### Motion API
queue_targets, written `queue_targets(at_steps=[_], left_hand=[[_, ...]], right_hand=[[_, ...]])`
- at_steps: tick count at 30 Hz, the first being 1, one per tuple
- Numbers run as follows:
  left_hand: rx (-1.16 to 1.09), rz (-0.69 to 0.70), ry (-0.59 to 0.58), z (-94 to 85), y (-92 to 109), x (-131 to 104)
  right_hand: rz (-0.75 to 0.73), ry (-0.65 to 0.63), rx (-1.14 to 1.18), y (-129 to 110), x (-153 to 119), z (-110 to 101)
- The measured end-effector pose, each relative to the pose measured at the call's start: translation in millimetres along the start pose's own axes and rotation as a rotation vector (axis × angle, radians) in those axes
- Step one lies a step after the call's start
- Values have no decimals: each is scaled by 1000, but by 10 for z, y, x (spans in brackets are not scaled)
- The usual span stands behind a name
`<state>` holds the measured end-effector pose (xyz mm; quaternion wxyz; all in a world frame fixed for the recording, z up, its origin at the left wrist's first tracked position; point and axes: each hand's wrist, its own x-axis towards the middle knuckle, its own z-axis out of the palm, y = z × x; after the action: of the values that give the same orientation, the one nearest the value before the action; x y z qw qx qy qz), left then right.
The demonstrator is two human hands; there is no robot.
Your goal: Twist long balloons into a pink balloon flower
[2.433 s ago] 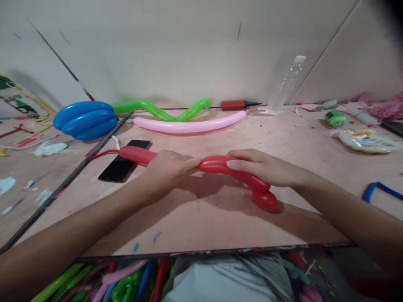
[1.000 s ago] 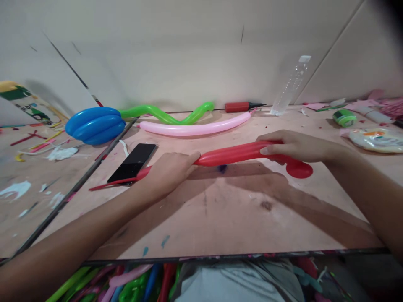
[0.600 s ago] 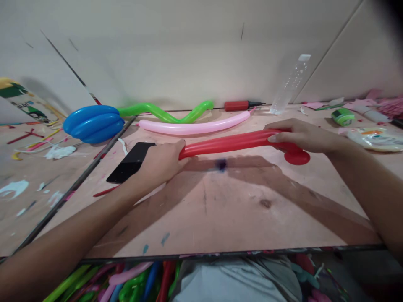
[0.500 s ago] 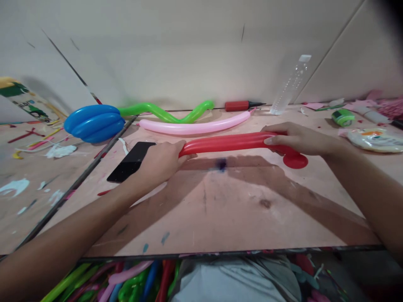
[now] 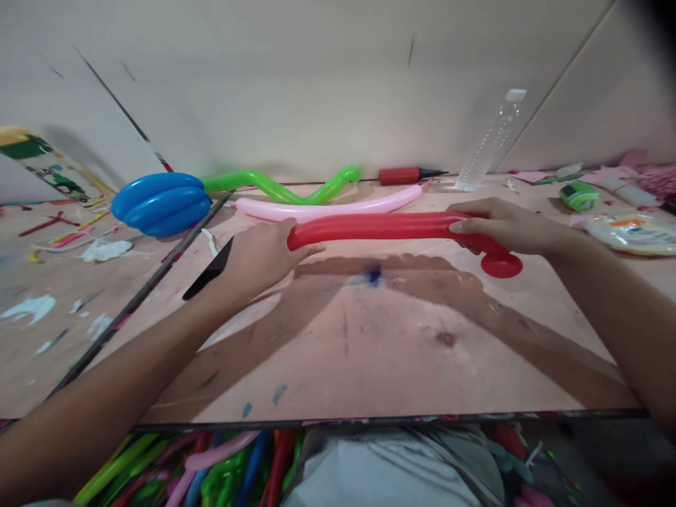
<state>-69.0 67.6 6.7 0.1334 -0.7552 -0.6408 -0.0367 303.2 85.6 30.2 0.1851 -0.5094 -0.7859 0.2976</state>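
A red modelling balloon (image 5: 370, 227), folded into lengths lying side by side, is held level above the table between my two hands. My left hand (image 5: 264, 250) is closed around its left end, thumb below. My right hand (image 5: 493, 225) grips the right end, where a small round red bulb hangs beneath the fingers. Behind it lies a long pink balloon (image 5: 327, 210). A blue balloon bundle (image 5: 163, 204) with a bent green balloon stem (image 5: 264, 184) rests at the back left. My left forearm and hand partly cover a black phone (image 5: 208, 271).
A red hand pump (image 5: 398, 176) lies by the wall, left of a clear plastic bottle (image 5: 491, 144). A green tape roll (image 5: 579, 196) and a plastic packet (image 5: 634, 232) are at right. Several balloons (image 5: 227, 472) lie below the table's front edge (image 5: 338, 424). A carton stands far left.
My left hand has moved slightly left and up along with the red balloon's left end, covering more of the phone. The right hand keeps its grip, and the view has shifted a little.
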Motion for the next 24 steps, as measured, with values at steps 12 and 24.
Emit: queue_targets(at_steps=[12,24], left_hand=[[-60,244,-85,-79,57,-58],[-431,284,-423,-662,299,-600]], right_hand=[[-67,-123,-177,-325,-31,330],[-282,4,-528,-731,-306,633]])
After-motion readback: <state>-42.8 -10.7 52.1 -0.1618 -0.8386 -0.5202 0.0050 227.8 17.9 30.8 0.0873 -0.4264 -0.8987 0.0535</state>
